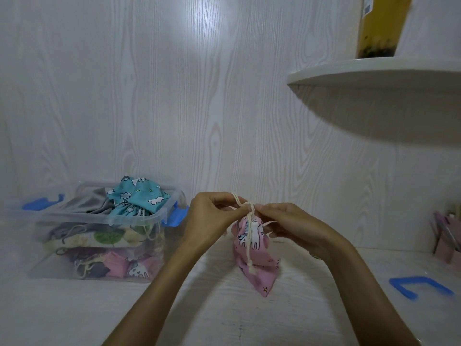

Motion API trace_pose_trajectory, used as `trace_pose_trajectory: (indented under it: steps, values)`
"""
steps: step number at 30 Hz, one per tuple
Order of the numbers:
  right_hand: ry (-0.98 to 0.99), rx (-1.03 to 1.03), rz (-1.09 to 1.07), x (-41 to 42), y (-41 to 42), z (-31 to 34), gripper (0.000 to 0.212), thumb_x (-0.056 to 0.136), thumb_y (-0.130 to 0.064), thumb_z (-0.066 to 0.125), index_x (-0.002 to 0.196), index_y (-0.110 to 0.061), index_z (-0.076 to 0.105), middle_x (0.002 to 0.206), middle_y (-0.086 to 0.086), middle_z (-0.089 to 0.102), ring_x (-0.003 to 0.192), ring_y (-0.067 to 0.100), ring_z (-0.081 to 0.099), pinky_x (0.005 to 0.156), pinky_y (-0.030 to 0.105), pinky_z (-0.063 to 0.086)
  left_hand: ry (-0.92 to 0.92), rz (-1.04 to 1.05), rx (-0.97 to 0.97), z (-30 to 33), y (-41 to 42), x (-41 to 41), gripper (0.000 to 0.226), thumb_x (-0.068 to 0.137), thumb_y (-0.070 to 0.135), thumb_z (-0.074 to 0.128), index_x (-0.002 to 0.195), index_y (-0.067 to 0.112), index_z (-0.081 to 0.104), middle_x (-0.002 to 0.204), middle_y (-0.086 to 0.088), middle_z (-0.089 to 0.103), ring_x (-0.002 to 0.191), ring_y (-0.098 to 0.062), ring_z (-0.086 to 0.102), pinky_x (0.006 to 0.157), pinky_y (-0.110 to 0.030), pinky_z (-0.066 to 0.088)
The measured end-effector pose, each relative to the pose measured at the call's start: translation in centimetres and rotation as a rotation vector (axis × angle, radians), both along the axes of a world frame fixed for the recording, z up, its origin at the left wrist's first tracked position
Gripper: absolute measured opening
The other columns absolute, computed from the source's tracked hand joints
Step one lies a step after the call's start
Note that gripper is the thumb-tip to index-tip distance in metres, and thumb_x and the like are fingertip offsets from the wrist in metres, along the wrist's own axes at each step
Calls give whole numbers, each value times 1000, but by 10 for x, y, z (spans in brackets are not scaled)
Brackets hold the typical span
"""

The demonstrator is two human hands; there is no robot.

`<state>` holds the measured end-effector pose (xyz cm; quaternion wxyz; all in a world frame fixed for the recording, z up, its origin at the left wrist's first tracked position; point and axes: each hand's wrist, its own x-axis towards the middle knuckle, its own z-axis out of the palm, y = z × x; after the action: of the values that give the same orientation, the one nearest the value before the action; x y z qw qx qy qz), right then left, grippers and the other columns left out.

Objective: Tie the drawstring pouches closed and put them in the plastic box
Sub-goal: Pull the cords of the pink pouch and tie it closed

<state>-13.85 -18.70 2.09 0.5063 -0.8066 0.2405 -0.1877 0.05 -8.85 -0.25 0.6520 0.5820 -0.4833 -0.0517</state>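
Where hands (245,216) pinch cream drawstring (250,213), pink pouch (252,248) neck hidden, fingertips blurred

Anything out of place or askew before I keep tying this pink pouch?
One thing: the teal cloud-print pouch sits heaped above the rim of the plastic box, so the box looks overfull. A blue clip-like piece lies loose on the table at right. Both hands grip the pink pouch normally.

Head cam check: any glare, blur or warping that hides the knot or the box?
Head view: glare patch on the wall, well above the work; wide-angle bending curves the shelf; edges soft, pen holder blurred; cord and pink pouch fairly sharp between both hands; box readable, slightly hazy.
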Motion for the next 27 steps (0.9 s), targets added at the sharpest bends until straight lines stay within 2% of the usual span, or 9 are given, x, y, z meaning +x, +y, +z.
trace_pose_trajectory:
  steps: [3,6,9,12,16,19,22,24,27]
  values:
    - [-7,135,35,3,-2,-6,35,92,-38,54,104,-11,72,96,7,70,82,15,57,76,26,45,-65,41,8,-3,-1,1,11,70,20,81,70,28,74,68,8,73,56,-10,63,62,-41,58]
    - [-59,57,-21,2,-1,-7,23,89,-31,61,94,-15,76,88,2,73,73,10,60,69,16,47,-33,-2,48,-5,-1,3,9,72,18,80,77,24,76,74,5,75,66,-13,71,68,-42,60]
    - [-103,-236,-149,2,1,-5,14,88,-25,63,87,-19,76,76,-7,72,63,0,63,60,10,47,-6,-87,70,-7,-3,5,12,74,17,77,86,20,76,85,3,76,82,-8,72,83,-33,58]
    - [-97,-638,-393,4,5,-4,10,81,-31,67,78,-25,75,68,-14,68,65,1,63,64,22,51,-33,-131,98,-7,-4,5,12,78,19,75,90,19,77,88,8,76,87,-5,71,86,-28,56]
    - [26,-950,-500,3,9,-4,14,77,-39,67,77,-25,67,73,-15,56,71,5,56,56,16,34,-55,-114,106,-5,-5,4,11,77,22,75,88,23,76,83,8,75,81,-3,70,80,-22,55]
    - [-21,-1022,-598,1,-5,-12,10,80,-33,67,81,-24,69,87,-11,61,75,6,54,55,16,31,-47,-129,114,-3,-4,5,8,78,19,74,86,22,76,74,14,73,70,4,67,63,-9,47]
    - [-196,-718,-559,-3,-19,-16,7,80,-27,71,83,-21,73,85,-10,68,74,7,62,66,22,45,-45,-143,130,-3,-4,6,9,80,17,73,88,19,75,71,14,72,65,3,64,55,-7,43]
    - [-197,-326,-314,-11,-24,-13,13,79,-26,73,87,-17,74,85,-6,72,83,9,66,75,20,49,-29,-143,129,-4,-3,8,12,82,15,70,93,15,75,77,9,73,67,1,65,56,-11,47]
    - [-132,38,-11,-21,-28,-10,19,78,-33,66,84,-16,73,88,-5,70,91,11,63,87,24,47,16,-140,127,-6,-2,14,12,84,14,69,94,16,74,79,12,73,72,2,67,59,-12,49]
